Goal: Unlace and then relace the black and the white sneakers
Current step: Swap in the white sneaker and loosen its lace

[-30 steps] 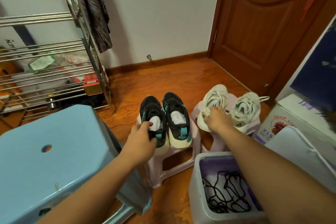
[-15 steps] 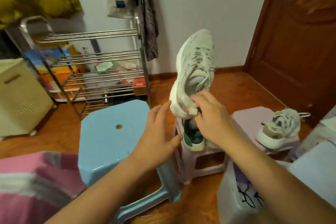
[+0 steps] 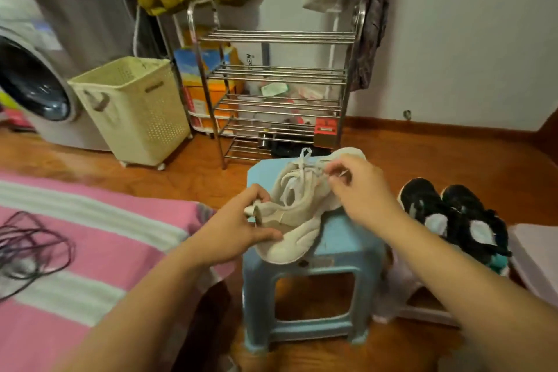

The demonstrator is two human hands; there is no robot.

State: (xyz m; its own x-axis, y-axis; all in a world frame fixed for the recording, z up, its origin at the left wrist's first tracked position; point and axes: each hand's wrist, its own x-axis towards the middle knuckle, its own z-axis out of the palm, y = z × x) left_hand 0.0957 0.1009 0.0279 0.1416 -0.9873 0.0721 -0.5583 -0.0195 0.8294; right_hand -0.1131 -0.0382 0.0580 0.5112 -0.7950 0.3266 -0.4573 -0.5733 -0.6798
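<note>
Two bare forearms, no sleeves, rings or watch: left hand [image 3: 238,229] and right hand [image 3: 362,190].

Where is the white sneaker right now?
The white sneaker lies on the blue stool at centre, left hand gripping its heel, right hand pinching its lace, left of the black sneakers.

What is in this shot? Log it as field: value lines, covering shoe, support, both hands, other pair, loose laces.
shoe in work: white sneaker, laces still threaded
support: lies on the blue stool
left hand: grips the heel end of the white sneaker
right hand: pinches a white lace near the top eyelets
other pair: black sneakers side by side, right of the blue stool, no laces visible
loose laces: dark cord lying on the pink striped cover
</note>
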